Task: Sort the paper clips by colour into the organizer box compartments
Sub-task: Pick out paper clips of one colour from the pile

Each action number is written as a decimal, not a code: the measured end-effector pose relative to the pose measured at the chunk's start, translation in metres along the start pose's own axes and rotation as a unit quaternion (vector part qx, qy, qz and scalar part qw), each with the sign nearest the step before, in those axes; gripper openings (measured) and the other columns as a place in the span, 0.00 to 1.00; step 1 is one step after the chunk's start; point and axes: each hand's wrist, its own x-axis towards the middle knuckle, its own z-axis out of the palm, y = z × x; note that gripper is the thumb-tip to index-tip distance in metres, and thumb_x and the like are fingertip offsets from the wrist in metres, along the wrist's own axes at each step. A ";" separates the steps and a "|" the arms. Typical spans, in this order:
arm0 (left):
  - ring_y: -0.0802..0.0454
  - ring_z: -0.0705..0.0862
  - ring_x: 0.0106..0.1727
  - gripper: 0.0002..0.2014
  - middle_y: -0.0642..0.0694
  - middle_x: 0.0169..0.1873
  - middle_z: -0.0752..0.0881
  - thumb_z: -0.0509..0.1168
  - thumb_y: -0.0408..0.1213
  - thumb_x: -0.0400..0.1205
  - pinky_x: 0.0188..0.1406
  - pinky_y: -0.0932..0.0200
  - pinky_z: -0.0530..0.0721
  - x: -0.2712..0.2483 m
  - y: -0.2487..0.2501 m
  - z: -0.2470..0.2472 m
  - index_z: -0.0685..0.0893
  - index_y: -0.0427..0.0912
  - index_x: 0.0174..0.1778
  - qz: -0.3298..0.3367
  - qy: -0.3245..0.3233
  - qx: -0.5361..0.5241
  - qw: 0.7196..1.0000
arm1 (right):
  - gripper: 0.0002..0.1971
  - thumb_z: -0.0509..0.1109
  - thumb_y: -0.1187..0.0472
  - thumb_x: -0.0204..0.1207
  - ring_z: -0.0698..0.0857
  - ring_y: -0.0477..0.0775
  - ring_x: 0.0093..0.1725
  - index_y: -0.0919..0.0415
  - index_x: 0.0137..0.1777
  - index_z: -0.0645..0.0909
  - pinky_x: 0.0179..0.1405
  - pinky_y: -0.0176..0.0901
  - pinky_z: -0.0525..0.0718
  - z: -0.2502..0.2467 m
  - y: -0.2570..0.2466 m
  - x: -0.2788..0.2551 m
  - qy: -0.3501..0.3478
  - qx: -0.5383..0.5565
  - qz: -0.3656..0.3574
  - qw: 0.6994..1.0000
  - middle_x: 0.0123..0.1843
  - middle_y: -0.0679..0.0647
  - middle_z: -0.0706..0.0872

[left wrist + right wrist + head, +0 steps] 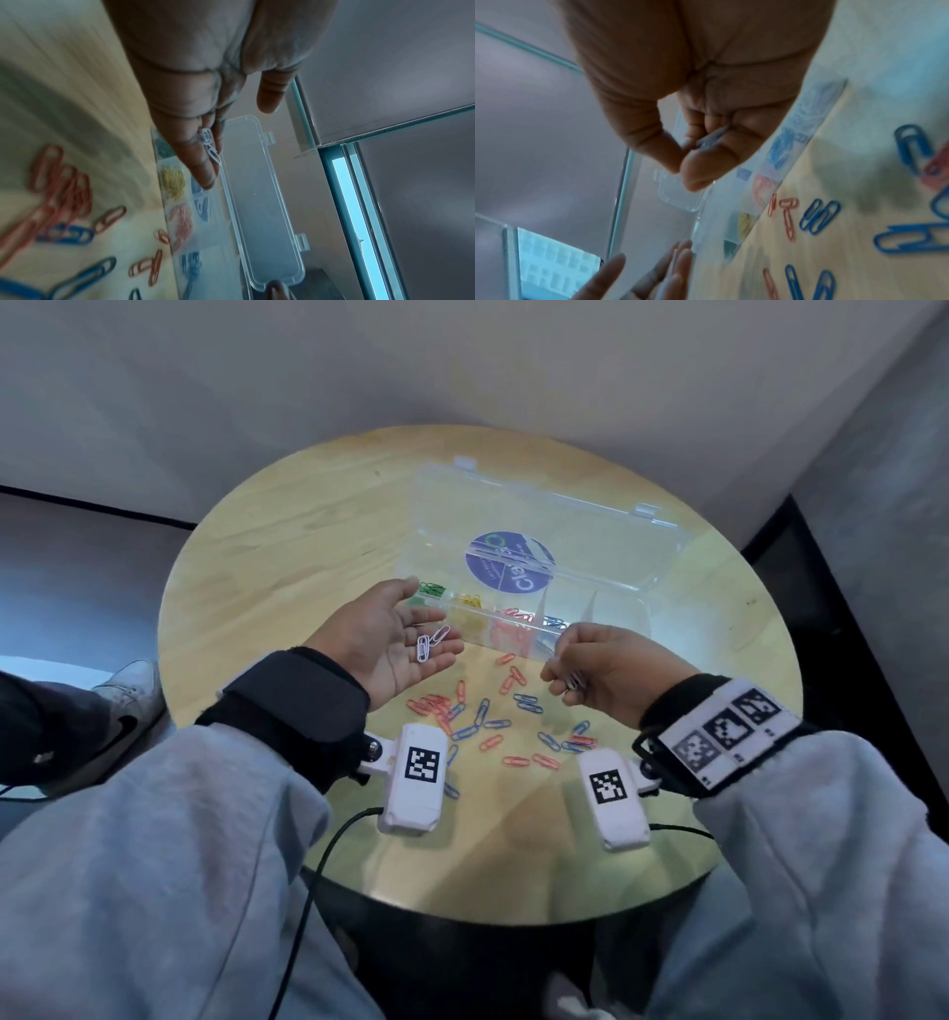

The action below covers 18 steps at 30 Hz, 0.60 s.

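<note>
My left hand (398,634) lies palm up over the table with straight fingers, and two white paper clips (430,643) (209,145) rest on its fingers. My right hand (590,667) is curled near the box's front wall and grips a few pale clips (574,681) (712,138). The clear organizer box (616,613) stands open, its lid laid back. Its compartments hold green clips (431,590), yellow clips (470,600), red clips (516,616) and blue clips (554,622). Loose red and blue clips (482,716) lie scattered on the round wooden table (287,546).
The box lid (554,531) carries a round blue sticker. White camera units (416,778) hang at both wrists with a black cable running off the near edge. A shoe (123,701) shows beside the table at left. Walls close in behind.
</note>
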 end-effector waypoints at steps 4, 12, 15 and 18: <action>0.45 0.86 0.47 0.21 0.37 0.45 0.84 0.52 0.49 0.85 0.40 0.59 0.89 -0.001 -0.009 0.017 0.80 0.34 0.50 -0.006 -0.012 0.004 1.000 | 0.13 0.57 0.79 0.77 0.80 0.47 0.21 0.63 0.40 0.78 0.19 0.31 0.78 -0.026 0.008 -0.014 0.036 0.115 -0.014 0.993 0.28 0.57 0.80; 0.45 0.85 0.44 0.21 0.35 0.46 0.84 0.53 0.48 0.84 0.39 0.58 0.89 0.011 -0.003 0.076 0.81 0.33 0.52 -0.002 -0.045 0.000 0.999 | 0.11 0.56 0.77 0.79 0.81 0.45 0.22 0.71 0.43 0.80 0.29 0.27 0.84 -0.062 -0.006 -0.007 0.064 0.340 -0.005 0.938 0.37 0.58 0.78; 0.47 0.85 0.44 0.21 0.37 0.45 0.83 0.53 0.49 0.84 0.42 0.59 0.89 0.022 -0.002 0.104 0.81 0.34 0.51 -0.002 -0.041 0.031 0.999 | 0.11 0.54 0.78 0.79 0.79 0.50 0.31 0.72 0.45 0.78 0.33 0.32 0.86 -0.066 -0.009 -0.002 0.042 0.364 -0.001 0.931 0.37 0.61 0.77; 0.51 0.84 0.40 0.20 0.41 0.40 0.83 0.53 0.49 0.85 0.36 0.64 0.88 0.028 -0.001 0.120 0.82 0.35 0.49 -0.001 -0.033 0.063 0.997 | 0.08 0.58 0.73 0.78 0.78 0.51 0.33 0.70 0.42 0.78 0.32 0.35 0.87 -0.076 -0.011 -0.003 0.029 0.338 0.013 0.940 0.34 0.59 0.77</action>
